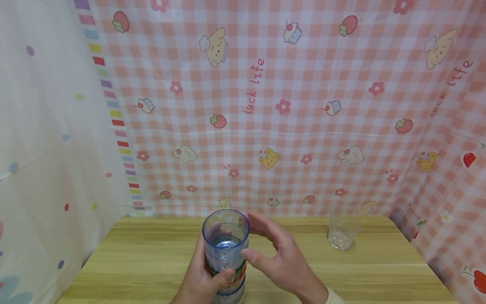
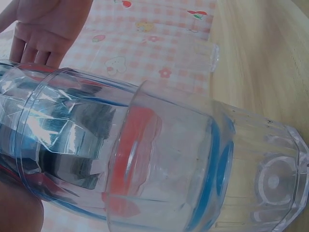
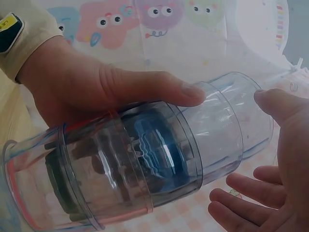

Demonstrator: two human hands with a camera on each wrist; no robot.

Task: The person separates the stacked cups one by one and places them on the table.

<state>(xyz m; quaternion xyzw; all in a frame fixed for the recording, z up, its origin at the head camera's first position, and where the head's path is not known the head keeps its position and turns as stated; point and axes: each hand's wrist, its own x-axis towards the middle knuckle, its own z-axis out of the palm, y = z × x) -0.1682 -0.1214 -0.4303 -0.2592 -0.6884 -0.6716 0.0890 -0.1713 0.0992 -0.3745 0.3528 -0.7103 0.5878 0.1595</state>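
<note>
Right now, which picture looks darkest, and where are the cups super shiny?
Right wrist view: darkest, with pale streaks on the stacked cups; left wrist view: strong white glare on them, toward the picture's left; head view: brighter, with a small shine inside the top cup.

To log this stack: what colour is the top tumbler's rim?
Blue. The top tumbler's rim shows best in the head view.

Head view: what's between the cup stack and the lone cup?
The right hand, next to the cup stack, then bare tabletop to the lone cup; head view.
</note>
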